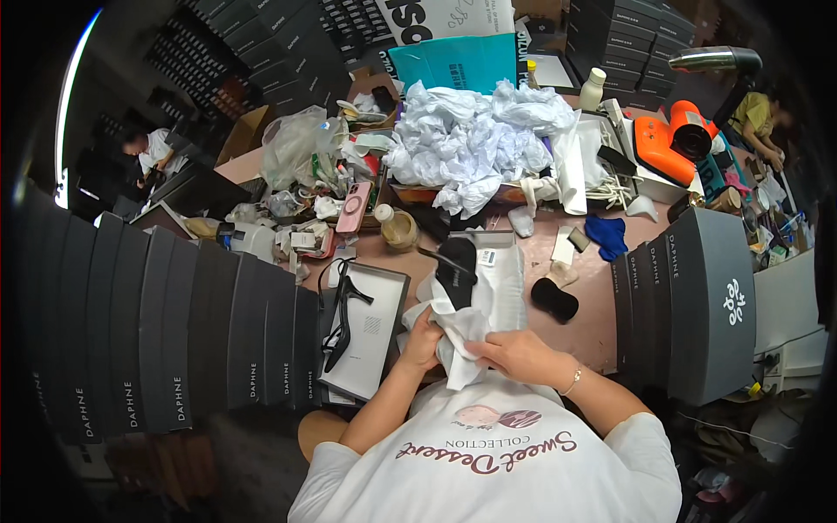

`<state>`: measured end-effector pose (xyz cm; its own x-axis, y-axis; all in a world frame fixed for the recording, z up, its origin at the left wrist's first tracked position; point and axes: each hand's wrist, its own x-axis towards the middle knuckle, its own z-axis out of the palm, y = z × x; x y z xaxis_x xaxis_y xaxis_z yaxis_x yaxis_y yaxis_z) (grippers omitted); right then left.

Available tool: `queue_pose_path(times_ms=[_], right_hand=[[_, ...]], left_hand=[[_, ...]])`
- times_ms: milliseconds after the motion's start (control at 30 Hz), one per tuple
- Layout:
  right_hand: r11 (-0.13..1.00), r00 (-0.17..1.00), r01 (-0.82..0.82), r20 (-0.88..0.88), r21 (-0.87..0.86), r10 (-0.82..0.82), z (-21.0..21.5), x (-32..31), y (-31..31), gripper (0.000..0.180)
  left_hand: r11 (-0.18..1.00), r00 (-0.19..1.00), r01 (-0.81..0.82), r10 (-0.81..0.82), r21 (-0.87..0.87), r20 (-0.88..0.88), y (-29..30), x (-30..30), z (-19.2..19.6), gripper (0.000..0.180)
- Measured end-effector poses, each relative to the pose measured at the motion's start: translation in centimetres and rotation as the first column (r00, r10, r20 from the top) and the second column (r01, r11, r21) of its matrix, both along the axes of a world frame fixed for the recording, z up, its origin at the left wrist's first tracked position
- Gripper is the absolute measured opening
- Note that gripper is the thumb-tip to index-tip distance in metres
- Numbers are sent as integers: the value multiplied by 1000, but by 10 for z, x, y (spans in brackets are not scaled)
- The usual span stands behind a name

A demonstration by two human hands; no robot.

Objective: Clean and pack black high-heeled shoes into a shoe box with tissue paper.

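Observation:
A black shoe [457, 272], sole or insole showing, lies partly wrapped in white tissue paper [466, 336] in front of me. My left hand [420, 342] grips the wrapped end from the left side. With my right hand [516, 356] I pinch the tissue's edge between thumb and fingers. Beneath and beyond them is an open shoebox lined with white paper [506, 288]. To the left, a black strappy heeled sandal [343, 327] lies in a grey-rimmed box part [375, 322] with a white inside.
Dark shoeboxes stand in rows at left [200, 331] and right [706, 305]. Crumpled white paper [471, 139] fills a container at the back. Nearby are a bottle of yellowish liquid [399, 228], a pink phone [352, 207], a black pad [554, 300], a blue cloth [606, 237] and an orange heat tool [689, 131].

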<state>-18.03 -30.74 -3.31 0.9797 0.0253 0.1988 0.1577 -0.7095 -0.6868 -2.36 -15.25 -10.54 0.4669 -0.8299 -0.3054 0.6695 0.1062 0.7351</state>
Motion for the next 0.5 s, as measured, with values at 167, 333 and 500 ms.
queue_pose_path(times_ms=[167,333,500], right_hand=[[875,953,301,-98,378,-286,60,-27,-64,43],[876,890,-22,-389,482,236,7,-16,-56,43],[578,841,523,-489,626,-232,2,-50,-48,29]], left_hand=[[897,900,387,-417,212,124,30,7,30,42],[763,698,614,-645,204,310,25,-14,24,50],[838,844,510,-531,195,74,76,-19,7,52]])
